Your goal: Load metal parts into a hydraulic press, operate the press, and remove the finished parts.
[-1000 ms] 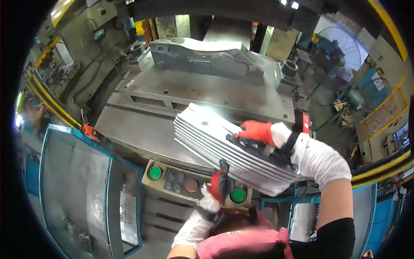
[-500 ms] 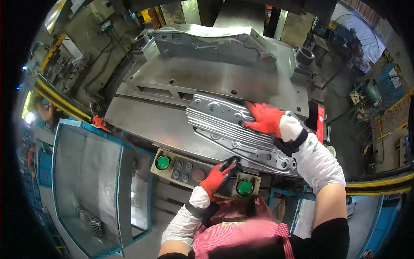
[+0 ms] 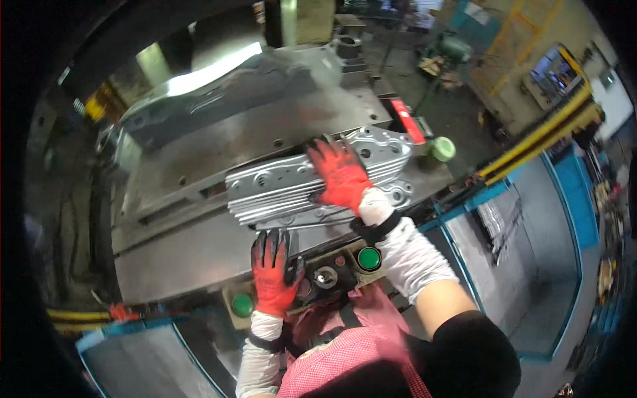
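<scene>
Ribbed, stamped grey metal panels [image 3: 275, 196] lie stacked on the steel bench of a press die, one partly showing under the near edge of the other. My right hand [image 3: 342, 176], in a red glove with dark fingertips, rests flat on top with its fingers spread. At the bench's near edge, just short of the panels, my left hand [image 3: 273, 275] has its fingers stretched out and holds nothing. It is gloved the same way. Beside it is the control box, with a left green button [image 3: 243, 305] and a right green button [image 3: 369, 259].
The steel die [image 3: 225, 142] rises behind the panels. To the right stands a blue-framed bin [image 3: 537, 298] with metal parts inside; another blue-framed bin [image 3: 139, 358] is at lower left. A yellow rail [image 3: 537, 142] runs along the right side. A pale green round object [image 3: 442, 149] is beyond the bench end.
My view has swung to the right. My left hand has moved leftward along the control box and its fingers have straightened. The panels now overlap more, with my right hand still on the top one.
</scene>
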Demonstrator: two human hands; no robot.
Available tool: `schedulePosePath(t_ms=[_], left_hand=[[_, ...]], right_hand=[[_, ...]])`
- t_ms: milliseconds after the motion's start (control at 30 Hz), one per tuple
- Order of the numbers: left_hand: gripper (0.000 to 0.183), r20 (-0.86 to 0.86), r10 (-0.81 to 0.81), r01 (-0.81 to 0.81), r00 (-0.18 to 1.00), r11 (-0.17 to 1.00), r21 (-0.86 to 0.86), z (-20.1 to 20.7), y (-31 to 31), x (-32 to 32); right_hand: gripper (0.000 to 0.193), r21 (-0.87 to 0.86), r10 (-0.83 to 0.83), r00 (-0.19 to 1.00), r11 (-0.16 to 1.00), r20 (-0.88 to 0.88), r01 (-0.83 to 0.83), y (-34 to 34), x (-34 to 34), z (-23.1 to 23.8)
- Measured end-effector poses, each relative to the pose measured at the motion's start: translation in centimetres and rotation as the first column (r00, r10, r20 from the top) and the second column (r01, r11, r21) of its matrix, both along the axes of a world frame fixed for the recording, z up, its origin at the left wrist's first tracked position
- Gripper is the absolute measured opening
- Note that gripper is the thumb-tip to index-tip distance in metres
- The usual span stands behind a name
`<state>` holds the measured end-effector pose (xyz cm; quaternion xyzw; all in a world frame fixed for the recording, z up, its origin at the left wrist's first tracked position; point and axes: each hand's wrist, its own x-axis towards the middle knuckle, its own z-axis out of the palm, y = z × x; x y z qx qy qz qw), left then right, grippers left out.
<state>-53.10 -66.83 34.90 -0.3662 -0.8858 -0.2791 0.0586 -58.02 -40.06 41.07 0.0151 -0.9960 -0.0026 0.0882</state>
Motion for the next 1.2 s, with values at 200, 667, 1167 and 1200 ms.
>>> schedulePosePath(t_ms=[200, 667, 1167, 1200], left_hand=[[0.082, -0.322, -0.097, 0.049, 0.942, 0.987, -0.152, 1.5, 4.4, -5.0], [0.094, -0.285, -0.005, -0.077, 0.958, 0.958, -0.277, 3.7, 9.6, -9.1], [0.076, -0.313, 0.046, -0.085, 0.949, 0.99, -0.113, 1.9, 9.4, -8.8], [0.076, -0.309, 0.043, -0.084, 0.95, 0.989, -0.12, 1.9, 9.3, -8.9]], right_hand=[[0.091, -0.055, -0.174, 0.979, 0.984, -0.108, 0.168, -2.6, 1.7, -1.6], [0.079, -0.498, -0.608, 0.586, 0.788, -0.536, 0.362, 4.8, 14.8, -10.4], [0.056, -0.785, -0.797, 0.425, 0.562, -0.428, 0.263, 11.7, 5.7, -16.1], [0.055, -0.77, -0.781, 0.442, 0.583, -0.442, 0.261, 12.0, 5.8, -16.4]])
